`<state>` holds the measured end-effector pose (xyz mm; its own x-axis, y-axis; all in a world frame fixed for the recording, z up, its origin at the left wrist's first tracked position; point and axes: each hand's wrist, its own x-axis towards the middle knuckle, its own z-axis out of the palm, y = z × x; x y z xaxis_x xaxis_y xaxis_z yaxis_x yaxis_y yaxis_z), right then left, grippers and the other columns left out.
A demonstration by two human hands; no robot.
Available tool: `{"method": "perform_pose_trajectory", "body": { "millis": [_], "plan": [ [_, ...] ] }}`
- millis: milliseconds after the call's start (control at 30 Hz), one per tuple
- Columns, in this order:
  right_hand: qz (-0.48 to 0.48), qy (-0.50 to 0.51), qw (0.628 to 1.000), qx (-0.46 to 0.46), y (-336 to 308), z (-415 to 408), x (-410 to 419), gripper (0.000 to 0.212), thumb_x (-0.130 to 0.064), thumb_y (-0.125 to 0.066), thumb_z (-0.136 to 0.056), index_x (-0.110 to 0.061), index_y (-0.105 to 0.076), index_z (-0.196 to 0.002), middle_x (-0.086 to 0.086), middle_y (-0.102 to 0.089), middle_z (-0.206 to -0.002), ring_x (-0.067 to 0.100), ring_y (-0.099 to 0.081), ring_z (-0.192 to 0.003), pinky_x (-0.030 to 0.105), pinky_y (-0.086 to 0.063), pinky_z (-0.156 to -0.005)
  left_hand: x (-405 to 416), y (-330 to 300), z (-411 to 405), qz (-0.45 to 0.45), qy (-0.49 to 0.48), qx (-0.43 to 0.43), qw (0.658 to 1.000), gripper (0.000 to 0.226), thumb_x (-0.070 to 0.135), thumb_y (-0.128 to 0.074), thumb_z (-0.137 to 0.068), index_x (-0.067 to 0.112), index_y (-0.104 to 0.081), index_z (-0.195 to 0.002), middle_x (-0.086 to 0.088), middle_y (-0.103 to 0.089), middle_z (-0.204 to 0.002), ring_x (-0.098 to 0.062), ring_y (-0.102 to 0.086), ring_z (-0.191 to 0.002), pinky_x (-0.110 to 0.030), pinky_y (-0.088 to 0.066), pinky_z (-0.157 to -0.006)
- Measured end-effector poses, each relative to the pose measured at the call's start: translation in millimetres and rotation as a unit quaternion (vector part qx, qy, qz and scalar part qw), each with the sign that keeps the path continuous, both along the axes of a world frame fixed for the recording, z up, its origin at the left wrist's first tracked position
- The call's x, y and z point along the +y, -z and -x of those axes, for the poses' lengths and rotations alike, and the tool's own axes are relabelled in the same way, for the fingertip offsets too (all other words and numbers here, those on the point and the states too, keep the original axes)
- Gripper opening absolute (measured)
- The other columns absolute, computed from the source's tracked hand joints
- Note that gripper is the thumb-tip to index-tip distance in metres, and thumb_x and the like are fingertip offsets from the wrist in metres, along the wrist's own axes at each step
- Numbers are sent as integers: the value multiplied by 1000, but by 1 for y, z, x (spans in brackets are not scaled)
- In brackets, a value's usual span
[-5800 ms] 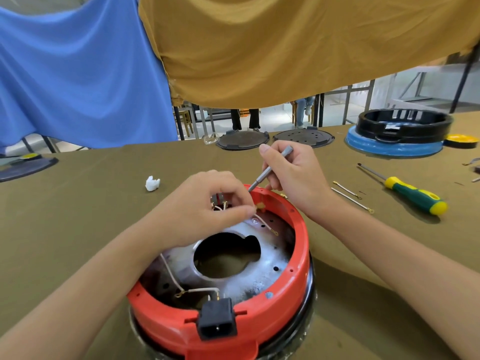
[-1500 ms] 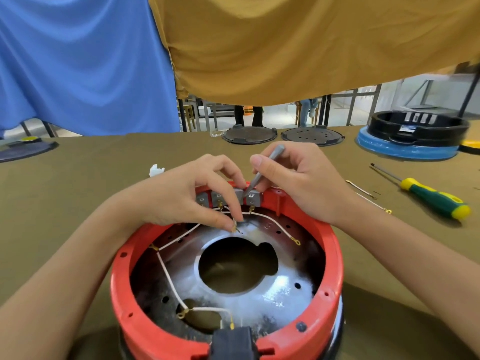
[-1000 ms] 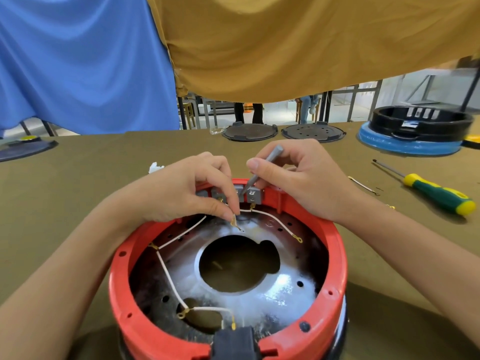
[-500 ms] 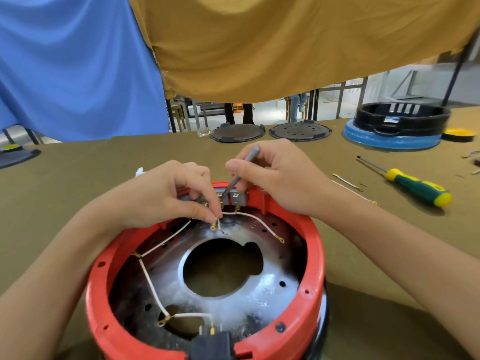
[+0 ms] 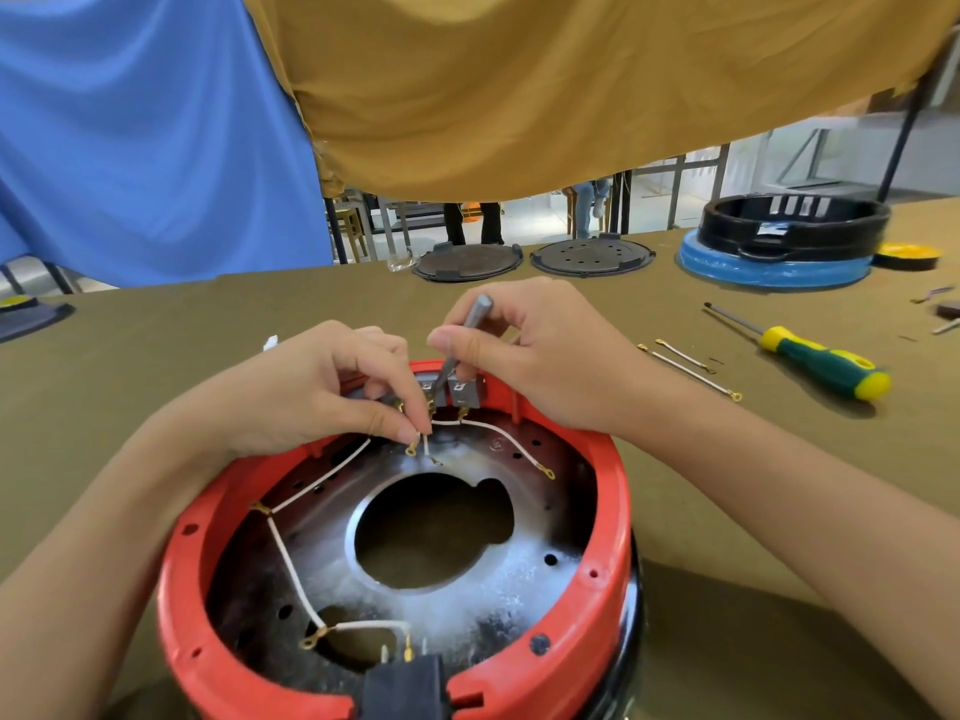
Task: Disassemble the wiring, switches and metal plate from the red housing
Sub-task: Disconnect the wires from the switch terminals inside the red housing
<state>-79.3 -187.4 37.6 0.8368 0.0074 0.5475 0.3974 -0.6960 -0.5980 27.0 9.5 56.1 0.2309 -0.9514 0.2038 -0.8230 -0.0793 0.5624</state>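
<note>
While no lettering reads, left hand (image 5: pixel 322 392) pinches white wire (image 5: pixel 427 445); right hand (image 5: pixel 540 356) pinches grey tool (image 5: pixel 467 332).

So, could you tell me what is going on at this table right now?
A person is taking apart a red housing. The right hand holds a slim grey tool, its tip down at the grey switches on the far rim. The left hand pinches a white wire just below them. The metal plate and other wiring remain inside. A green-and-yellow screwdriver lies unused on the table.
</note>
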Motion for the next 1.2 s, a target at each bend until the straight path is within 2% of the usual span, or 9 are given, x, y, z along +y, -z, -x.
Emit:
{"method": "perform_pose_trajectory", "body": {
  "millis": [167,233,367,500,633,800,967,1100,1200],
  "plan": [
    [-100,3,994,34,3,-11,-4,27,-30,-63,-97,-7,-68,-83,2,-72,-67,28,-69,-67,35,-53,-63,-1,1,-1,2,11,5,1000,10,25,-83,-72,29,-79,-80,1,-42,-65,-13,-44,-72,-23,-37,-72],
    [-107,2,994,33,4,-12,-4,28,-30,-63,-98,-6,-68,-83,3,-72,-67,31,-69,-67,35,-54,-63,-1,2,-1,3,9,3,1000,9,28,-82,-71,29,-79,-79,2,-42,-65,-13,-44,-72,-23,-37,-71],
    [-105,-1,994,22,6,-9,-4,29,-31,-62,-98,-7,-69,-84,4,-73,-70,31,-70,-70,49,-56,-71,-1,2,-1,8,3,15,1000,10,26,-82,-69,31,-79,-78,5,-43,-65,-13,-45,-71,-21,-38,-72],
    [-100,-13,995,19,6,-7,-3,27,-31,-63,-97,-7,-69,-85,4,-74,-73,27,-72,-72,47,-55,-74,-1,2,0,7,1,18,1000,10,26,-82,-69,31,-79,-78,0,-43,-66,-11,-45,-71,-20,-38,-71],
    [-124,-16,992,32,6,-11,-4,27,-29,-63,-97,-6,-68,-85,7,-74,-73,33,-71,-72,49,-56,-74,-1,2,-1,5,2,19,1000,10,27,-82,-69,31,-79,-78,3,-42,-65,-13,-44,-71,-20,-38,-71],
    [-146,-17,988,44,6,-14,-5,30,-29,-63,-98,-3,-69,-86,3,-71,-68,30,-69,-68,41,-55,-73,-1,2,-1,8,5,25,1000,10,24,-82,-70,29,-79,-78,8,-43,-65,-12,-44,-71,-20,-37,-72],
    [-121,-16,992,23,5,-9,-3,27,-30,-63,-97,-6,-69,-86,6,-74,-74,30,-70,-73,46,-57,-73,0,2,-1,5,3,25,1000,10,25,-82,-70,30,-79,-78,6,-43,-65,-13,-44,-72,-21,-38,-72],
    [-30,-8,1000,3,1,-5,0,22,-30,-65,-96,-11,-72,-87,-1,-73,-73,17,-69,-72,36,-52,-74,0,2,-1,6,-2,25,1000,10,26,-82,-69,30,-80,-79,-1,-44,-67,-11,-45,-73,-20,-38,-73],
    [-55,-9,998,23,1,-7,-1,23,-30,-64,-97,-11,-71,-87,1,-74,-74,21,-70,-74,41,-53,-77,0,1,-1,2,0,21,1000,10,28,-82,-70,31,-79,-79,1,-44,-66,-12,-45,-73,-21,-38,-73]
  ]
}}
